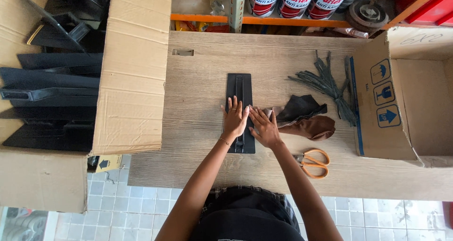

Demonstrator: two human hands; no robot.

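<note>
Pressing both palms down, we steady a long flat black plastic panel (pixel 239 109) with a raised slot down its middle; it lies lengthwise on the pale wood-grain tabletop (pixel 198 127), about centre. Our left hand (pixel 234 119) rests flat on the panel's near half, fingers spread and open, gripping nothing. Our right hand (pixel 264 127) lies flat at the panel's right edge, fingers likewise extended; its back touches a crumpled brown and black leather piece (pixel 306 120) just to the right. Neither hand closes around anything.

Doing this well, in our judgement: keep the pressure even along the panel so it stays square to the table edge, and keep the leather from creeping under the palm.

Orange-handled scissors (pixel 314 162) lie near us on the right, shut, apart from the hands. A tied bundle of dark grey-green strips (pixel 330 83) sits far right.

Containers: a large open cardboard box (pixel 132 71) at left holds stacked black plastic mouldings (pixel 52 99), angular and long, many deep. A second cardboard box (pixel 415 99) at right lies on its side, opening toward us; what we see of its inside looks bare. Red-and-white tins (pixel 295 0) stand on the orange shelf at the far side.
</note>
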